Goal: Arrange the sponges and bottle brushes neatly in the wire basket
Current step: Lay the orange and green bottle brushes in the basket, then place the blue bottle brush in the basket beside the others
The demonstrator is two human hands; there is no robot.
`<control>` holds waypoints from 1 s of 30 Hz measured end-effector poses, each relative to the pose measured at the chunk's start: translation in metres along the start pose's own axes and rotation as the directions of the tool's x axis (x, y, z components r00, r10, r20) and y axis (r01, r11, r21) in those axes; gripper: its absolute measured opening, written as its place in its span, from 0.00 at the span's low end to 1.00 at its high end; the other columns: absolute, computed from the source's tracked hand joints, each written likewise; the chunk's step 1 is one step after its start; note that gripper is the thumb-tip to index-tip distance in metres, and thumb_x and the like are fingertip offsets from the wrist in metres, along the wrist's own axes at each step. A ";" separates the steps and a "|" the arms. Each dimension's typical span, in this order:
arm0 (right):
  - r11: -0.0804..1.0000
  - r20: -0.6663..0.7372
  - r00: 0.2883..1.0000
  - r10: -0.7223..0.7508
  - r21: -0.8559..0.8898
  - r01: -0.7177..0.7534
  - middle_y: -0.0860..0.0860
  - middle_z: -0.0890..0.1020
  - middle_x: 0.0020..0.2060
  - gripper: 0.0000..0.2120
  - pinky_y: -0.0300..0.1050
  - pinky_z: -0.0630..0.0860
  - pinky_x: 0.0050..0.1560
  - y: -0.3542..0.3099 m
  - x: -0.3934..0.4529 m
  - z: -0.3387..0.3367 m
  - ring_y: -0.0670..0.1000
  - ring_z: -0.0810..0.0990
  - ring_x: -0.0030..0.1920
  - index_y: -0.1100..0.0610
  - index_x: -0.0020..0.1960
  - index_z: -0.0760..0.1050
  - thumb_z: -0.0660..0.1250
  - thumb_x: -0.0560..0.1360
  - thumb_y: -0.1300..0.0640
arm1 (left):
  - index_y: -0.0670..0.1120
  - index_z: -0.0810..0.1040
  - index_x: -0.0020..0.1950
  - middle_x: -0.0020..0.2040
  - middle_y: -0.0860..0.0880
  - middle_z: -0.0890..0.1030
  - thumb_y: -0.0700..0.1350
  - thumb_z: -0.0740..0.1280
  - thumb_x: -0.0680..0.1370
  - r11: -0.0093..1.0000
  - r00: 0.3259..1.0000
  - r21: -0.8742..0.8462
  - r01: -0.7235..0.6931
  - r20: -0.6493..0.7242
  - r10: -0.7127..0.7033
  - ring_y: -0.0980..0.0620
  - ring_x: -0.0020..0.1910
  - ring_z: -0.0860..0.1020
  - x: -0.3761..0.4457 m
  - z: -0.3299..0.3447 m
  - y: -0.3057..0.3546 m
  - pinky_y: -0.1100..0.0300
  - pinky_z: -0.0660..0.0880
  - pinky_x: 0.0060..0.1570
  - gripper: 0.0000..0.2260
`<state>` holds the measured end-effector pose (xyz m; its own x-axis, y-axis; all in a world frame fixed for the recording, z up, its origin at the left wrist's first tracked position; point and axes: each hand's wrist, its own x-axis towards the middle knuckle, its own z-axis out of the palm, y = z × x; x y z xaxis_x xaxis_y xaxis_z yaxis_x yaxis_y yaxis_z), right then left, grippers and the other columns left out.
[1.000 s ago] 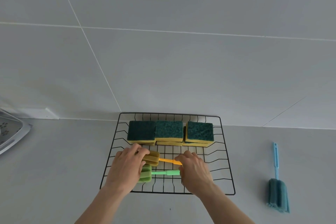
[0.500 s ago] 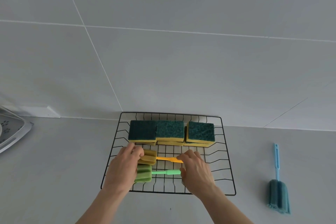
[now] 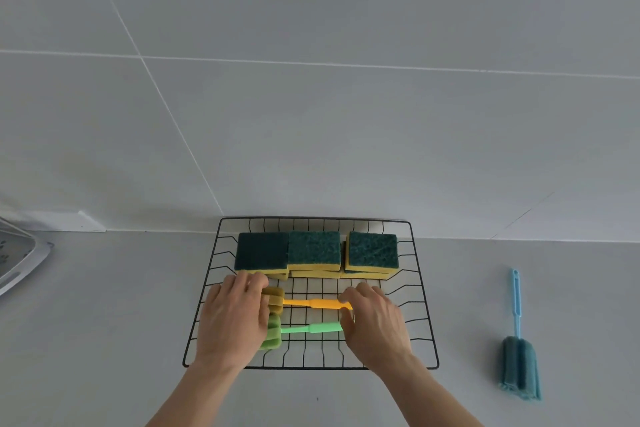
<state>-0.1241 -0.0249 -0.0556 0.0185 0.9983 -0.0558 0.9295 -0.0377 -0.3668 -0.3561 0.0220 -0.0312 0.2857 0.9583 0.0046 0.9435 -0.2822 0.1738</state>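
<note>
A black wire basket (image 3: 313, 218) sits on the grey counter against the wall. Green-topped yellow sponges (image 3: 314, 250) are stacked in a row along its back. In front of them an orange bottle brush (image 3: 311, 303) and a green bottle brush (image 3: 311, 328) lie side by side, heads to the left. My left hand (image 3: 232, 319) covers both foam heads, its fingers curled over the orange one. My right hand (image 3: 374, 326) pinches the end of the orange handle and hides the end of the green one. A blue bottle brush (image 3: 518, 364) lies outside the basket on the right.
The edge of a white patterned tray (image 3: 17, 263) shows at the far left of the counter. A tiled wall rises right behind the basket. Bare counter lies between the basket and the blue brush.
The orange brush has swung from a slant to lie level, parallel with the green one. Both hands stayed on the brushes and shifted only slightly.
</note>
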 end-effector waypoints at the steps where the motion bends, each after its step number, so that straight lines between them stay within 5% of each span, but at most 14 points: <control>1: 1.000 -0.035 0.999 0.004 0.013 -0.004 0.45 0.82 0.50 0.08 0.46 0.80 0.42 0.002 -0.001 -0.007 0.50 0.79 0.50 0.49 0.56 0.79 0.65 0.80 0.51 | 0.52 0.76 0.48 0.43 0.54 0.79 0.46 0.72 0.73 0.998 0.999 -0.048 -0.041 -0.007 0.041 0.52 0.40 0.77 0.003 -0.002 0.007 0.57 0.76 0.42 0.07; 6: 0.990 -0.258 0.957 0.135 0.082 -0.118 0.46 0.81 0.35 0.06 0.47 0.77 0.29 0.030 -0.009 -0.043 0.51 0.80 0.33 0.49 0.40 0.79 0.69 0.76 0.52 | 0.58 0.74 0.50 0.42 0.63 0.78 0.55 0.65 0.79 0.958 0.971 -0.194 -0.212 0.069 0.229 0.62 0.37 0.76 0.017 -0.004 0.056 0.69 0.73 0.36 0.02; 15: 0.892 -0.433 0.781 0.451 0.187 -0.411 0.46 0.82 0.35 0.09 0.45 0.74 0.29 0.144 -0.052 -0.096 0.53 0.78 0.28 0.51 0.38 0.77 0.72 0.75 0.52 | 0.60 0.73 0.53 0.45 0.63 0.78 0.59 0.61 0.80 0.879 0.925 -0.366 -0.306 0.104 0.366 0.61 0.41 0.76 0.035 0.018 0.202 0.67 0.71 0.41 0.06; 18: 0.785 -0.346 0.704 0.620 0.246 -0.569 0.46 0.83 0.42 0.05 0.47 0.76 0.35 0.187 -0.069 -0.104 0.55 0.81 0.36 0.50 0.46 0.78 0.69 0.77 0.49 | 0.59 0.72 0.55 0.47 0.61 0.79 0.58 0.61 0.80 0.849 0.917 -0.440 -0.293 0.122 0.380 0.60 0.43 0.78 0.036 0.029 0.260 0.62 0.76 0.44 0.07; 22: 0.630 -0.096 0.628 0.772 0.242 -0.738 0.48 0.82 0.53 0.13 0.47 0.76 0.44 0.234 -0.089 -0.099 0.53 0.81 0.46 0.50 0.60 0.75 0.66 0.79 0.45 | 0.59 0.69 0.59 0.54 0.58 0.79 0.56 0.64 0.79 0.842 0.910 -0.492 -0.221 0.206 0.359 0.59 0.47 0.77 0.032 0.057 0.325 0.62 0.76 0.46 0.10; 30: 0.351 0.275 0.536 0.798 0.510 -0.785 0.49 0.84 0.49 0.14 0.51 0.83 0.50 0.264 -0.103 -0.077 0.51 0.83 0.48 0.50 0.61 0.77 0.67 0.78 0.46 | 0.51 0.62 0.74 0.66 0.49 0.77 0.60 0.71 0.74 0.893 0.830 -0.421 0.160 0.547 0.109 0.48 0.60 0.79 0.014 0.107 0.389 0.54 0.77 0.57 0.33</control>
<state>0.1477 -0.1342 -0.0755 0.6503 0.4925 -0.5784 0.1243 -0.8201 -0.5585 0.0327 -0.0788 -0.0686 0.4317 0.7402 -0.5155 0.8174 -0.0793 0.5706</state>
